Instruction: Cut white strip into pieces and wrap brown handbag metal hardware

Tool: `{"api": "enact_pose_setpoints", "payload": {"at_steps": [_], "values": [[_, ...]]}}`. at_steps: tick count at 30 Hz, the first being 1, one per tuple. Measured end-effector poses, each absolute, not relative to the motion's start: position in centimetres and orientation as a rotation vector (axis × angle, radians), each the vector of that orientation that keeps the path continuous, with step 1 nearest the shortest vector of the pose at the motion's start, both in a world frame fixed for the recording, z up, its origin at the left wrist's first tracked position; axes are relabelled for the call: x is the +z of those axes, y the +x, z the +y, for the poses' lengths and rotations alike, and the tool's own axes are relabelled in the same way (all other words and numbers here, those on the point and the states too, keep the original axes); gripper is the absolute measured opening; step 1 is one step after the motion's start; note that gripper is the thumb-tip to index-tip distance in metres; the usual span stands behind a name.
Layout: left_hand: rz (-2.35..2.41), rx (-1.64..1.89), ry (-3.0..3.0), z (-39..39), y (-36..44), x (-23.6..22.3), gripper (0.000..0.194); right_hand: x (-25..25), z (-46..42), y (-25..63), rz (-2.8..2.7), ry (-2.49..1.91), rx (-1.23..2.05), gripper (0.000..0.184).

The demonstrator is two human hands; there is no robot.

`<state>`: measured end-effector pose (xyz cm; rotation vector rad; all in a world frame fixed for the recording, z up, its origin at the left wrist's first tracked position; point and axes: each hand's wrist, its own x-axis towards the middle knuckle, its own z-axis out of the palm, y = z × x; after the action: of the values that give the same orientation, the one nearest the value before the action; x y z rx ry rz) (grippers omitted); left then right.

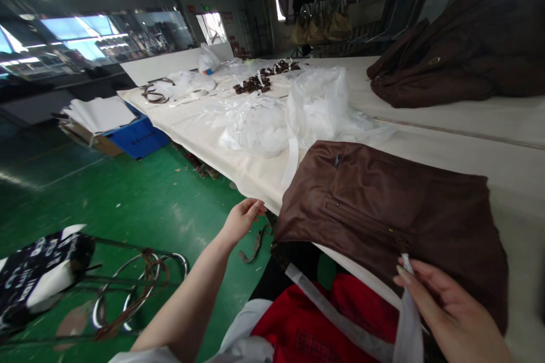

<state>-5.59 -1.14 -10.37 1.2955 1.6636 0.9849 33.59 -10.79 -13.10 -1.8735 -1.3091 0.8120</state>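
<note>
A brown bag (383,187) with a zipped pocket lies flat on the table by its near edge. At its lower right, my right hand (451,306) pinches the upper end of a strap (340,317) wrapped in white sheeting. That strap droops in a loop below the bag, across a red garment on my lap. Beyond the bag's left end, my left hand (244,218) is held just off the table edge, its thumb and fingers pressed together. Whether anything small is between them I cannot make out.
Crumpled clear plastic (272,122) covers part of the cream table (191,119). Small brown pieces (253,84) are heaped farther back. Another brown bag pile (451,62) stands right. A blue box (142,136) and a stool with a patterned seat (42,278) are on the left.
</note>
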Motion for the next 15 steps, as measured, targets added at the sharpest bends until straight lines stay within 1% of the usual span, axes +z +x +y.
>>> {"api": "enact_pose_setpoints", "payload": {"at_steps": [3,7,10,13,15], "values": [[1.626,0.896,1.351,-1.3,-5.0,-11.0,0.047,-12.8,-10.9,33.7,-1.292,-1.919,0.923,0.046],[1.501,0.776,1.405,-1.6,-3.5,-11.3,0.046,-12.0,-11.1,33.5,-1.274,-1.883,0.883,0.049],[1.398,0.78,1.337,-2.0,-2.1,-10.9,0.046,-11.6,-11.3,32.9,-1.273,-1.853,0.835,0.047],[1.203,0.813,1.118,-2.0,-0.7,-8.8,0.048,-11.7,-11.3,32.2,-1.265,-1.865,0.73,0.046],[1.061,0.825,1.004,-1.5,0.3,-6.1,0.048,-11.8,-11.1,31.6,-1.247,-1.822,0.683,0.049]]}}
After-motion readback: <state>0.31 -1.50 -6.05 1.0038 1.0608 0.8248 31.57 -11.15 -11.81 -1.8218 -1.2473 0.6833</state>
